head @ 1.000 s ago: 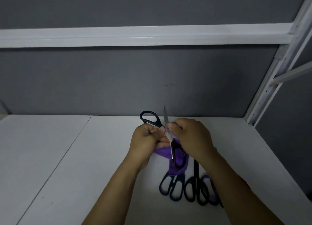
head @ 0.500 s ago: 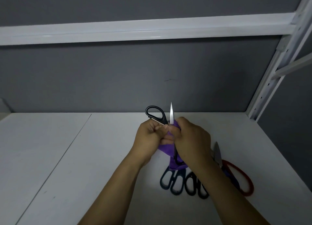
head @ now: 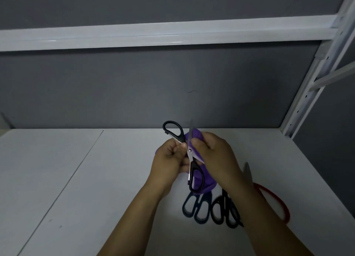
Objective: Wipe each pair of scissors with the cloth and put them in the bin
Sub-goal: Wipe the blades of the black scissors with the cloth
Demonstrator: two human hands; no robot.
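I hold a pair of black-handled scissors (head: 190, 154) spread wide above the white table. My left hand (head: 169, 156) grips the arm with the upper handle loop. My right hand (head: 213, 156) pinches a purple cloth (head: 205, 184) against the blade near the pivot. One blade tip points up past my fingers, and the lower handle loop hangs in front of the cloth. On the table under my right forearm lie dark-blue-handled scissors (head: 196, 207), black-handled scissors (head: 224, 211) and red-handled scissors (head: 272, 200), partly hidden. No bin is in view.
The white table (head: 76, 179) ends at a grey back wall. A white shelf rail (head: 163, 33) runs overhead, and a white slotted upright (head: 307, 94) stands at the right rear corner.
The held scissors turned slightly, so the lower handle loop now shows in front of the cloth. My right hand slid the cloth along the blade. The view shifted a little.
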